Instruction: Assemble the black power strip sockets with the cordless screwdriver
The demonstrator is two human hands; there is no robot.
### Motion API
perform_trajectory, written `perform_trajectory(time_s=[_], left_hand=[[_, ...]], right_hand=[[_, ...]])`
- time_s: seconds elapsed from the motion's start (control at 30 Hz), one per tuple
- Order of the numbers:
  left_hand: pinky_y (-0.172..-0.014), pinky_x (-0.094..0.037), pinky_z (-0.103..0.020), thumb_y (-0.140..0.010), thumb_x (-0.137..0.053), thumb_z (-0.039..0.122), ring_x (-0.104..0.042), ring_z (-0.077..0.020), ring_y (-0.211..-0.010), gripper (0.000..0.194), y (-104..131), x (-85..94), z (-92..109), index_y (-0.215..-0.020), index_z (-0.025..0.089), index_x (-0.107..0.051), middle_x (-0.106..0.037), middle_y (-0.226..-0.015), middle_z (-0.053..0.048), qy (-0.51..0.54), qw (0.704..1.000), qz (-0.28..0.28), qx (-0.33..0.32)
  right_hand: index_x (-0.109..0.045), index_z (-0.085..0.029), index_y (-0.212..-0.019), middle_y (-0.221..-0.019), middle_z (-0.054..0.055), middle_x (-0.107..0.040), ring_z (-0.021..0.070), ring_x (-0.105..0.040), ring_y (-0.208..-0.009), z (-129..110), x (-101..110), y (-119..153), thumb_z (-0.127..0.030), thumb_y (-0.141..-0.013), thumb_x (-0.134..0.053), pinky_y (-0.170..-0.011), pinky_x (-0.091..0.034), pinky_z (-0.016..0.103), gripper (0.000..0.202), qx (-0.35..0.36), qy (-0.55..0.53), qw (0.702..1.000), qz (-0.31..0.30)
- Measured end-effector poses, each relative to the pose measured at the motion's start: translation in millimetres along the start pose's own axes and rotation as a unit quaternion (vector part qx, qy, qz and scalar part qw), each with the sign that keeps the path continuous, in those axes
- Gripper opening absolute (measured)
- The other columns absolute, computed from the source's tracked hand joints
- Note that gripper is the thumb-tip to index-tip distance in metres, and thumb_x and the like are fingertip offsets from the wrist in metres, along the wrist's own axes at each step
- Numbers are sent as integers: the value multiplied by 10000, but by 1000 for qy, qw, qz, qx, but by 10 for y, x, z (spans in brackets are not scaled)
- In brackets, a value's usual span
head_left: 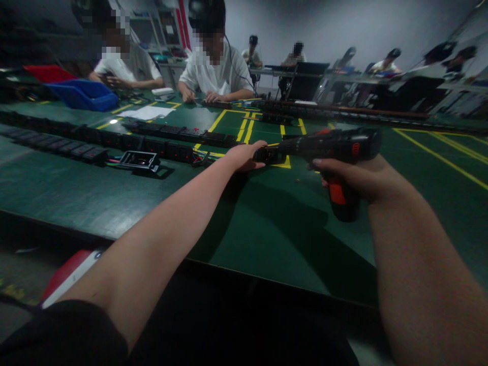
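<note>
My right hand (354, 175) is wrapped round the grip of a black and orange cordless drill (339, 144), its nose pointing left. At the drill's tip, my left hand (244, 156) has its thumb and fingers closed round a small dark part (263, 154); its exact kind is too dark to make out. Coloured wires (202, 157) show just left of that hand, at the end of a long black segmented strip (152, 146). Nearer me on the left, a metal-framed open box (140, 160) is wired to another black strip (72, 149).
A green table (267, 218) with yellow tape lines spreads before me. A blue bin (87, 94), a red bin (48, 73) and paper (147, 112) sit at the back left. Across the table, two people in white shirts work with their hands; more people sit farther back.
</note>
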State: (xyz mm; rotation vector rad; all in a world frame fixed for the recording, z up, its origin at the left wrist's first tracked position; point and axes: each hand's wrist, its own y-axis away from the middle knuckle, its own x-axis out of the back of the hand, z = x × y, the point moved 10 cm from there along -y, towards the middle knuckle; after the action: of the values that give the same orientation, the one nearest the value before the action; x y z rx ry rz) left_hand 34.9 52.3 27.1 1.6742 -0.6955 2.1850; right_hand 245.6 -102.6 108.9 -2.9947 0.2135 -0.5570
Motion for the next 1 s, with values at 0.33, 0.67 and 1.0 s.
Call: perform_trajectory(time_s=[0.33,0.67,1.0], left_hand=[[-822,-531,-419,-828,-710,481,-698,-312,-996,664,-31,9,45,-1406,213,-523,-741,-1133,-148,-2,1000,-8,7],[-804,-522,-388,-848,-692,489,-718,-308,-1002,655,-36,-39,64,-1399,207,-477,-754,-1115,-145,-14,1000,-1,-5],[-808,-503,-382,-826,-693,529,-718,-300,-1008,654,13,19,114,-1363,215,-492,-748,-1145,-150,-23,1000,-5,4]], right_hand=[[-770,-242,-1106,-699,17,-732,190,-648,-503,23,-120,-37,-334,-646,-930,-449,-553,308,495,42,24,999,-24],[-744,-216,-1060,-673,5,-698,183,-642,-520,64,-280,-31,-356,-701,-885,-497,-543,312,410,46,60,996,-44],[-733,-239,-1196,-743,24,-714,196,-653,-545,104,-296,-70,-385,-723,-854,-519,-591,355,509,43,83,994,-56]])
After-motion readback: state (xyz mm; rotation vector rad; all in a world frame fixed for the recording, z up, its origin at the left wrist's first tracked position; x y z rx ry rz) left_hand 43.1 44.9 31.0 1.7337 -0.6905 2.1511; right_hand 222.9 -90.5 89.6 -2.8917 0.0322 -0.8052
